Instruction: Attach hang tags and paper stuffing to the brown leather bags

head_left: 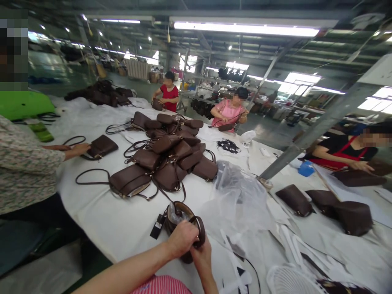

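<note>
A small brown bag point(169, 225) stands open at the near edge of the table, clear plastic point(177, 215) inside its mouth and a black tag point(157, 227) hanging at its left. My left hand point(183, 237) is closed on the brown strap point(200, 230) over the bag's opening. Beside it, on the bag's right side, my right hand point(202, 253) is wrapped round the bag, its fingers partly hidden. A pile of brown bags point(168, 151) lies just beyond.
Crumpled clear plastic point(239, 196) lies right of the pile. A metal post point(306, 139) rises from the white table point(101, 216). More bags point(294, 200) lie at right, near a white fan point(294, 281). A person's hand point(76, 150) touches a bag at left; other people sit around.
</note>
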{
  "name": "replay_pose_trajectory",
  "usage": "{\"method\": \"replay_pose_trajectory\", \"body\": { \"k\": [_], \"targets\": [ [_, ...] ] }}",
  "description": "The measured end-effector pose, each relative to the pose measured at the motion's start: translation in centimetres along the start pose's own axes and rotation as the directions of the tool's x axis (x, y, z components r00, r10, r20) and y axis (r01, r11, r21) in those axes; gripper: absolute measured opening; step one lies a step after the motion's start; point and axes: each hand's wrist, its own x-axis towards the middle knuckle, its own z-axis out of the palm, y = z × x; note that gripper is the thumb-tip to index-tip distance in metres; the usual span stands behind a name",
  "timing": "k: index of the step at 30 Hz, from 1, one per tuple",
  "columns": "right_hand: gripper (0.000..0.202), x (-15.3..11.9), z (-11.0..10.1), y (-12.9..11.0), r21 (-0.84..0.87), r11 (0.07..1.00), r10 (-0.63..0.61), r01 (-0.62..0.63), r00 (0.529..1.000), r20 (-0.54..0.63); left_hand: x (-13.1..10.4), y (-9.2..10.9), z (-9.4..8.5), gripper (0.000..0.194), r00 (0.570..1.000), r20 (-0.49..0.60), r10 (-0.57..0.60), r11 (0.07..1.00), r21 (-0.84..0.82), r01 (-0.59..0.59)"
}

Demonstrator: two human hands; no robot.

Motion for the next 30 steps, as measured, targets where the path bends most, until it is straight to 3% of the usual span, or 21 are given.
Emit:
{"method": "replay_pose_trajectory", "body": {
  "k": [4,10,16,20,23,30],
  "targets": [
    [0.012,0.4,0.2,0.3,-0.049,0.998,0.032,-0.030,0.999,0.034,-0.1,0.0,-1.1,0.010,0.994,-0.043,-0.096,0.995,0.016,0.097],
    [0.017,0.6,-0.6,0.3,-0.115,0.993,0.000,0.011,0.996,0.092,0.2,0.2,-2.2,0.013,0.976,-0.038,-0.213,0.975,-0.067,0.210],
    [0.024,0.1,-1.8,0.6,-0.218,0.974,-0.054,0.068,0.996,0.069,1.1,-0.8,-3.7,0.018,0.888,-0.075,-0.454,0.885,-0.154,0.440],
    [0.025,-0.7,-2.5,0.9,-0.227,0.972,-0.041,0.060,0.995,0.088,0.7,-1.5,-4.2,0.017,0.886,-0.105,-0.452,0.890,-0.127,0.439],
    [0.028,-1.2,-3.2,1.0,-0.239,0.970,-0.036,0.051,0.997,0.063,0.0,-1.8,-4.5,0.016,0.851,-0.163,-0.499,0.866,-0.140,0.480],
    [0.032,-1.7,-6.4,1.3,-0.287,0.957,-0.017,0.045,0.995,0.098,-1.1,-1.8,-4.4,0.020,0.800,-0.197,-0.566,0.805,-0.339,0.486]
  ]
}}
